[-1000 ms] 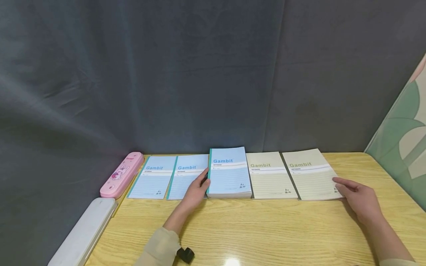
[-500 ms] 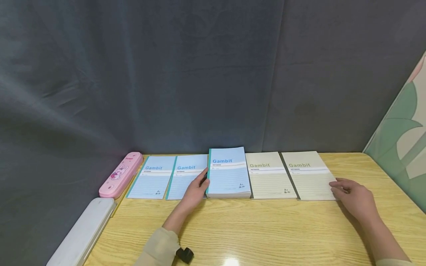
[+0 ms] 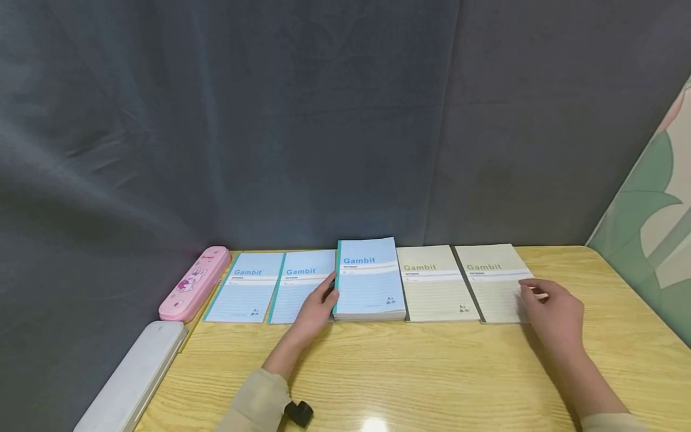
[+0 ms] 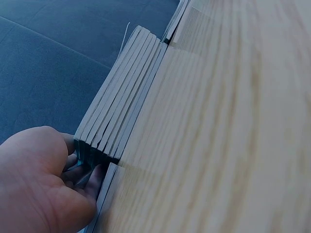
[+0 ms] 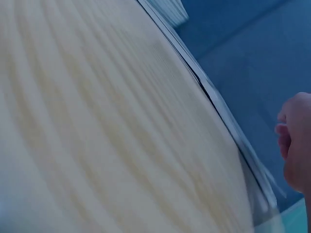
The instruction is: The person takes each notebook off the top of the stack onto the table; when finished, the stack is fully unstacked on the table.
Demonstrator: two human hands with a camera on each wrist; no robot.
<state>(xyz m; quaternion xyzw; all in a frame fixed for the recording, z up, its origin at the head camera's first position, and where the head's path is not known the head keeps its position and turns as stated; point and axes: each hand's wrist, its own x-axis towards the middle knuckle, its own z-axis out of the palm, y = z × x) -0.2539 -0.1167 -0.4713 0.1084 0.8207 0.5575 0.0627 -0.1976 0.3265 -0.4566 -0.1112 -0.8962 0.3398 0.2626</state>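
In the head view, a row of Gambit notebooks lies on the table. My left hand (image 3: 313,309) rests along the green spine of a thick stack of blue notebooks (image 3: 369,279) in the middle. The left wrist view shows the fingers at the spine end of that stack (image 4: 119,92). At the row's right end, my right hand (image 3: 558,312) pinches near the right side of a beige notebook (image 3: 493,291), hiding its lower right corner. A pale edge shows between thumb and fingers. In the right wrist view the curled hand (image 5: 299,141) is partly out of frame.
Two flat blue notebooks (image 3: 248,288) lie left of the stack. Another beige notebook (image 3: 437,288) lies right of it. A pink pencil case (image 3: 194,285) and a white case (image 3: 132,378) line the table's left edge. A dark curtain (image 3: 324,120) hangs behind the wooden table (image 3: 432,372).
The rightmost beige notebook has settled from slightly skewed to straight in the row. My right hand has moved left over its right side. My left hand stays at the stack.
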